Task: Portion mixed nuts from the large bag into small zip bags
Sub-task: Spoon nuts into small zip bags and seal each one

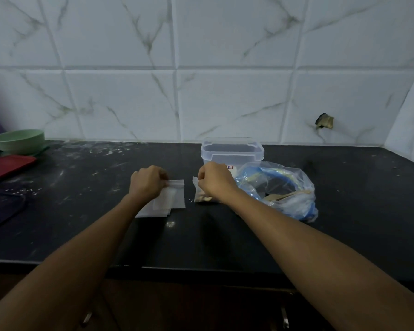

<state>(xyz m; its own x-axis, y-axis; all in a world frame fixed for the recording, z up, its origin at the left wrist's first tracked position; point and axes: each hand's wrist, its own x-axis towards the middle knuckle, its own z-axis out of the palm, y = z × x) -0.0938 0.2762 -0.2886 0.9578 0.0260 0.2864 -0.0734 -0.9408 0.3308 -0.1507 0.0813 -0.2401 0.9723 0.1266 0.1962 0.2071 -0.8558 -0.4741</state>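
On the black counter (225,240), the large bag (289,187) lies just right of the clear tub (232,151). In front of the tub, the right hand (214,181) pinches a nut-filled zip bag (202,195); left of it, the left hand (148,181) pinches the top of the empty zip bags (171,197).

Counter (225,240): black, flecked with white smears, densest at 10 o'clock. Wall tiles (225,96): white, grey-green marble veining. Bowl (18,140), 9 o'clock: pale green. Tray (7,166) beside it: red. Tub (232,151), 12 o'clock: clear, small red-edged label. Big bag (287,187), 2 o'clock: clear with blue and yellow print. Zip bags (175,197): frosted clear. Filled bag (202,197): clear, beige nuts showing.
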